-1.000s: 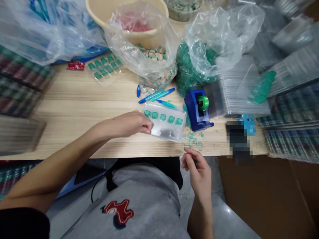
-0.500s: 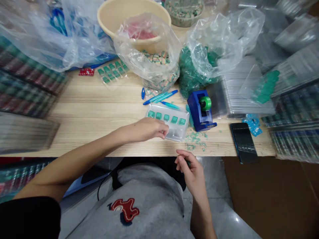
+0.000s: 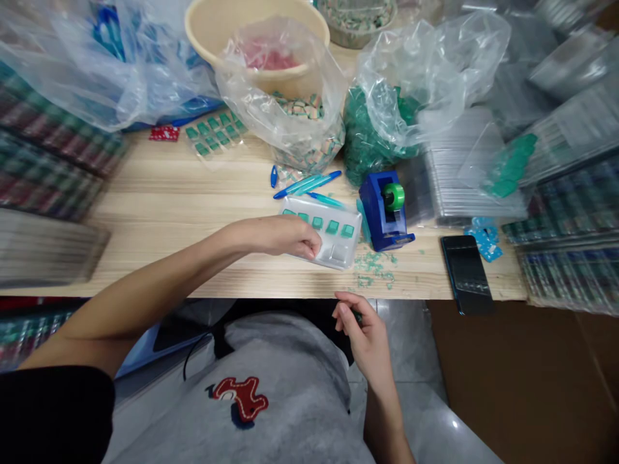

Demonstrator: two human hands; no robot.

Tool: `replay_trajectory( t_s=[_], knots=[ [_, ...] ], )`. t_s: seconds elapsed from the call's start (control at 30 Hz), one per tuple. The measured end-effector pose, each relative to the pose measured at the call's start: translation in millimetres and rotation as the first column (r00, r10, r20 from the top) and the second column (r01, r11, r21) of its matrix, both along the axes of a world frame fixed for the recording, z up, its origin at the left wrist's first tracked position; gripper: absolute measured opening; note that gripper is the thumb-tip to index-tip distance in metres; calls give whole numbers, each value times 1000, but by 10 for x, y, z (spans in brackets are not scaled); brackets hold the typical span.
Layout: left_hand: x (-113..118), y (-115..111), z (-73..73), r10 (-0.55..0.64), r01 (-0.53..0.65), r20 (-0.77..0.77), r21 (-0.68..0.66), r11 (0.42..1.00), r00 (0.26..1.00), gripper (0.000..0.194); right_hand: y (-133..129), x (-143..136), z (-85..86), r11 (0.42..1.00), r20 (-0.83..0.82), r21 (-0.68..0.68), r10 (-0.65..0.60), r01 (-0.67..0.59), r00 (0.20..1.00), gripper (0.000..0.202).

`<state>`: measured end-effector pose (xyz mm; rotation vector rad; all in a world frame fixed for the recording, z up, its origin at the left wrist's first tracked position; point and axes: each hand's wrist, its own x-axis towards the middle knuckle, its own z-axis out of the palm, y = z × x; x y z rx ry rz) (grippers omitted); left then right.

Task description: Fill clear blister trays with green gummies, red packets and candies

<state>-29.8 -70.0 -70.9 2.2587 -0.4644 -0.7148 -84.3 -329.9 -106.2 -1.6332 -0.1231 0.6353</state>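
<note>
The tray (image 3: 329, 251) is set flat on the table (image 3: 159, 212), close to its near edge, with its long axis run from left to right and the right end angled slightly toward the body. By the left grip (image 3: 290, 237) it is reached from the left, roughly along that axis, so that the near-left part is covered by the hand. The fingers are curled down over the tray and drawn together at the tips; whether anything is pinched there, or the tray is touched, cannot be told.

Green pieces (image 3: 332, 227) are lined up along the far side, the leftmost ones being partly hidden by the left grip.

The right grip (image 3: 362, 325) is held farther off, just short of the table's edge and nearer the body; from it the tray lies ahead and a little to the left. Its fingers are half curled, and something dark green (image 3: 358, 316) is kept loosely inside them.

The tray's right end is flanked by the tape dispenser (image 3: 374, 219), and its far side by pens (image 3: 307, 185).
</note>
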Motion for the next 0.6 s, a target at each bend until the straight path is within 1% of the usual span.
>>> replay_trajectory(
  t_s=[0.1, 0.17, 0.2, 0.27, 0.33, 0.4, 0.43, 0.53, 0.6],
  knots=[
    [9, -24, 51, -8, 8, -12, 32, 999, 1000, 20, 11, -12, 5, 1000, -8, 0, 16, -16, 1000, 23],
    [-32, -94, 76, -9, 5, 26, 139, 990, 1000, 20, 23, -30, -1, 1000, -16, 1, 24, -24, 1000, 23],
    [-67, -144, 81, -15, -2, 78, 223, 975, 997, 20, 31, -42, -5, 1000, -20, 3, 27, -27, 999, 22],
    [-155, -255, 74, -70, -31, 237, 398, 917, 969, 19, 46, -67, -8, 999, -28, 10, 35, -35, 999, 22],
    [-248, -334, 60, -169, -53, 392, 497, 866, 904, 19, 61, -89, 0, 999, -33, 22, 41, -40, 999, 21],
    [-331, -346, 76, -232, -62, 497, 505, 861, 836, 19, 81, -99, 21, 998, -36, 37, 44, -43, 998, 21],
    [-367, -329, 103, -232, -82, 550, 486, 870, 802, 19, 96, -98, 35, 998, -35, 43, 48, -47, 998, 21],
    [-453, -247, 236, -158, -194, 693, 401, 895, 704, 23, 182, -62, 79, 992, -66, 112, 70, -63, 995, 26],
    [-486, -213, 313, -125, -212, 723, 357, 910, 679, 24, 273, -16, 106, 979, -115, 197, 82, -58, 990, 32]
  ],
)
